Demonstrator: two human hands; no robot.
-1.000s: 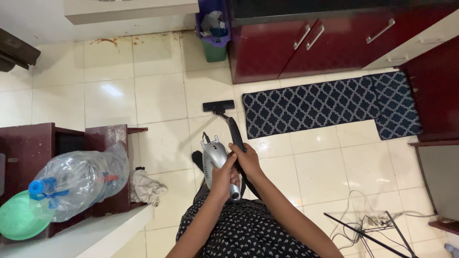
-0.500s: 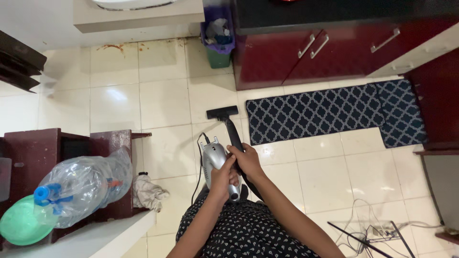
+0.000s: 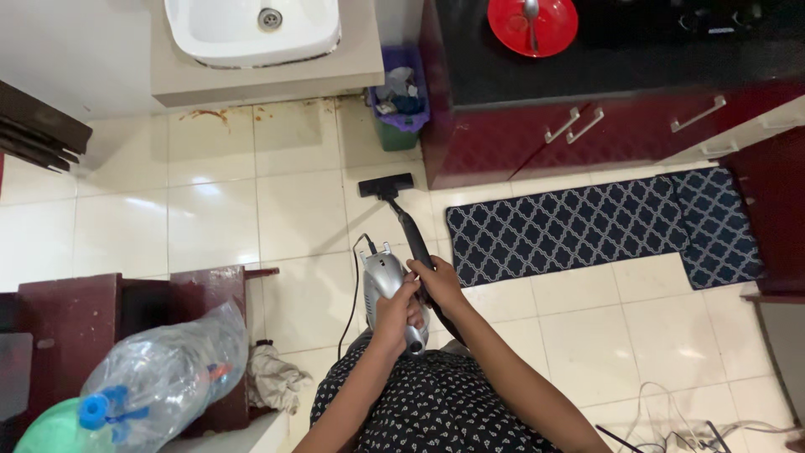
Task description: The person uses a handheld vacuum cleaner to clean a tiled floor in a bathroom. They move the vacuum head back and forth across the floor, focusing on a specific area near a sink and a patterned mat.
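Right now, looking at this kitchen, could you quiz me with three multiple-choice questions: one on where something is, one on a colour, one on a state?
1. Where does the vacuum head rest?
A. on the rug
B. on the bare tiles
C. in the sink

2. What colour is the plate on the counter?
A. red
B. white
C. green

3. How is the vacuum held?
A. by both hands
B. by one hand
C. by no hand

Answers: 1 B, it lies on tiles left of the rug. 2 A, the plate is plainly red. 3 A, the left hand grips its silver body and the right hand its black tube.
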